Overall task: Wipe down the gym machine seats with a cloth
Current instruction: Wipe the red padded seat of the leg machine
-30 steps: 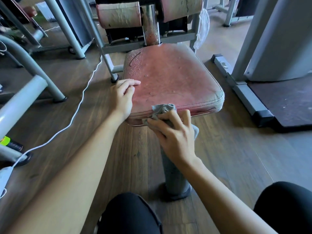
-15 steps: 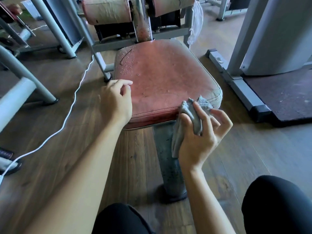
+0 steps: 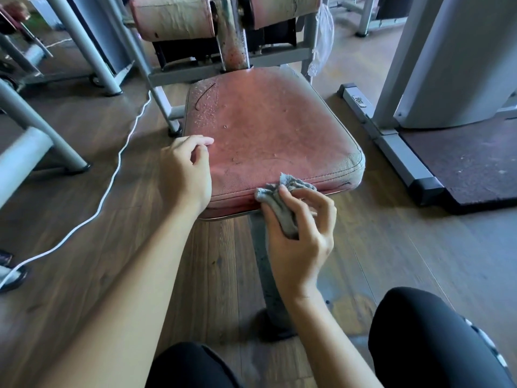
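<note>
A worn red padded seat (image 3: 268, 127) on a grey post fills the middle of the head view. Its top carries droplets and small flakes near the far left corner. My left hand (image 3: 187, 170) rests on the seat's near left edge, fingers curled over the rim, holding nothing. My right hand (image 3: 300, 236) grips a bunched grey cloth (image 3: 282, 201) and presses it against the seat's front edge, right of centre. Part of the cloth is hidden inside my palm.
Two worn roller pads (image 3: 173, 16) and a rusty chrome post (image 3: 233, 43) stand behind the seat. A white cable (image 3: 117, 169) snakes over the wooden floor at left. Grey machine frames (image 3: 391, 144) and a dark mat (image 3: 470, 161) lie at right. My black-clad knees (image 3: 436, 337) are at the bottom.
My right hand carried the cloth from the seat's front left edge out to the right corner, then back toward the middle of the front edge. My left hand stays on the left edge.
</note>
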`<state>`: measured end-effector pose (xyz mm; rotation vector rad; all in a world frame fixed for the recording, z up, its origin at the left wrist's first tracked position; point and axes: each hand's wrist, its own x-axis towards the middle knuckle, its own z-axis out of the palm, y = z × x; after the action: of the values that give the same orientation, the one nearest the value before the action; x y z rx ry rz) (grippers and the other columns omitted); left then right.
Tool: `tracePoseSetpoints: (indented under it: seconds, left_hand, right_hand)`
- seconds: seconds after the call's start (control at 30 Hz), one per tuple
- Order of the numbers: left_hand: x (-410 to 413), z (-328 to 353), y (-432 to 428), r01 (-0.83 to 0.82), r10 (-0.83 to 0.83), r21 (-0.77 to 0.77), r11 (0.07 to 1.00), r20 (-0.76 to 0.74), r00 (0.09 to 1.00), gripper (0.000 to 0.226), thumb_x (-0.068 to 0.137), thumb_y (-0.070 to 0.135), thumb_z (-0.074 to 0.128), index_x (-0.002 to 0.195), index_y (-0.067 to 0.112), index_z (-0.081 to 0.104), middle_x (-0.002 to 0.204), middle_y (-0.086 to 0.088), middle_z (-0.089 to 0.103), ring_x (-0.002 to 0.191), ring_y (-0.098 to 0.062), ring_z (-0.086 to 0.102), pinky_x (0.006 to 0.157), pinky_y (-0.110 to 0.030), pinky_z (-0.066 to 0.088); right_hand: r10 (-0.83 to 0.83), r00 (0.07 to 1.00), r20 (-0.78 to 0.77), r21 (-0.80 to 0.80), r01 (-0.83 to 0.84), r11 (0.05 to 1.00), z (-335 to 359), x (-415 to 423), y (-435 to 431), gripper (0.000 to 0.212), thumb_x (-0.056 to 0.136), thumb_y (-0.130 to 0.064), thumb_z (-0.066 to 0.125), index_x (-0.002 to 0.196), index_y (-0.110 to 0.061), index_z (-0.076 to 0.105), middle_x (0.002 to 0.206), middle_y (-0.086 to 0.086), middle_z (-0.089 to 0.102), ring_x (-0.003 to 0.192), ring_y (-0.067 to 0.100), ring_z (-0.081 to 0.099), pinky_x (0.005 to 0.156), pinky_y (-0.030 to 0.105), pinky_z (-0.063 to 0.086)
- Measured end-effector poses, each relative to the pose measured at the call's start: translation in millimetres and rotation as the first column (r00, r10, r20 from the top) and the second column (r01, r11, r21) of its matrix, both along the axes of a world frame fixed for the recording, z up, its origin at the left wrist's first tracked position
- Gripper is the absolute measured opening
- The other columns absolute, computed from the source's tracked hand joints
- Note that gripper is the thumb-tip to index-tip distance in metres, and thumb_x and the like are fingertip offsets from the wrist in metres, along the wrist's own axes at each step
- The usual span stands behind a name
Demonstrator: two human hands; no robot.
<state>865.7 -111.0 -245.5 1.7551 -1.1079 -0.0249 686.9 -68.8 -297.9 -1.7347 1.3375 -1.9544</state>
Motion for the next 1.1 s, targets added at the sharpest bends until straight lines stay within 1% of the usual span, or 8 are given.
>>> tracePoseSetpoints:
  seconds: [0.2,0.43,0.53,0.6,0.8,0.93,1.03,1.1]
  left_hand:
    - [0,-1,1,-0.016,0.016,0.007,1.0,-0.002,1.0,0.034,0.094,0.02,0.046,0.102,0.025,0.078,0.115,0.009,0.072,0.115,-0.017,0.062,0.098,-0.035,0.049]
    - [1,-1,2,-0.005,0.005,-0.003,1.0,0.026,1.0,0.034,0.094,0.02,0.046,0.102,0.023,0.079,0.115,0.005,0.073,0.112,-0.017,0.064,0.092,-0.027,0.048]
    - [0,-1,2,-0.003,0.003,-0.001,1.0,0.015,1.0,0.035,0.094,0.022,0.045,0.102,0.023,0.079,0.117,0.005,0.073,0.114,-0.017,0.064,0.096,-0.03,0.049]
    - [1,-1,1,-0.008,0.008,-0.005,1.0,0.008,1.0,0.035,0.093,0.023,0.045,0.101,0.024,0.079,0.116,0.005,0.073,0.114,-0.016,0.063,0.096,-0.031,0.049]
    - [2,-2,3,0.009,-0.009,-0.001,1.0,0.008,1.0,0.035,0.095,0.026,0.044,0.103,0.026,0.078,0.118,0.009,0.072,0.118,-0.016,0.062,0.098,-0.035,0.051]
    - [4,-5,2,0.013,-0.012,-0.039,0.999,0.03,0.999,0.037,0.093,0.025,0.044,0.104,0.021,0.079,0.119,0.003,0.074,0.117,-0.018,0.064,0.1,-0.037,0.051]
    - [6,-7,-2,0.002,-0.001,-0.05,0.999,0.021,1.0,0.038,0.092,0.029,0.044,0.103,0.023,0.079,0.118,0.005,0.074,0.117,-0.018,0.064,0.102,-0.039,0.05]
    - [7,-9,-2,-0.003,0.004,-0.053,0.999,0.018,1.0,0.038,0.091,0.032,0.043,0.102,0.025,0.079,0.118,0.006,0.074,0.117,-0.019,0.064,0.102,-0.04,0.05]
  right_hand:
    - [-0.101,0.992,0.075,0.031,0.099,0.995,-1,-17,-9,0.022,0.082,-0.019,0.085,0.102,-0.012,0.078,0.097,0.002,0.064,0.087,0.028,0.066,0.078,0.041,0.057]
    - [-0.029,0.997,-0.066,0.015,0.03,0.999,-2,-9,0,0.02,0.08,-0.018,0.087,0.098,-0.013,0.08,0.089,0.005,0.065,0.082,0.026,0.059,0.085,0.019,0.046]
    - [-0.115,0.991,0.068,0.096,0.108,0.99,-3,-27,-8,0.021,0.081,-0.017,0.085,0.1,-0.011,0.079,0.092,0.0,0.06,0.085,0.031,0.062,0.08,0.033,0.054]
    - [-0.14,0.975,0.172,0.156,0.114,0.981,0,-14,-4,0.019,0.082,-0.017,0.084,0.098,-0.009,0.078,0.092,0.0,0.059,0.085,0.032,0.063,0.08,0.026,0.053]
    - [0.016,0.998,-0.055,0.037,-0.014,0.999,-5,-11,1,0.018,0.08,-0.017,0.086,0.097,-0.012,0.079,0.088,0.004,0.064,0.083,0.023,0.058,0.078,0.02,0.048]
    - [-0.136,0.964,0.227,0.151,0.103,0.983,-3,-59,-32,0.016,0.084,-0.017,0.081,0.097,-0.01,0.077,0.092,0.0,0.059,0.087,0.019,0.063,0.079,0.038,0.055]
    - [-0.172,0.93,0.324,0.172,0.121,0.978,-2,-57,-39,0.016,0.086,-0.013,0.078,0.099,-0.005,0.076,0.092,0.004,0.058,0.086,0.005,0.061,0.079,0.024,0.051]
    - [-0.129,0.944,0.304,0.149,0.087,0.985,-5,-38,-26,0.016,0.085,-0.011,0.079,0.097,-0.002,0.076,0.091,0.006,0.06,0.086,0.015,0.063,0.079,0.024,0.051]
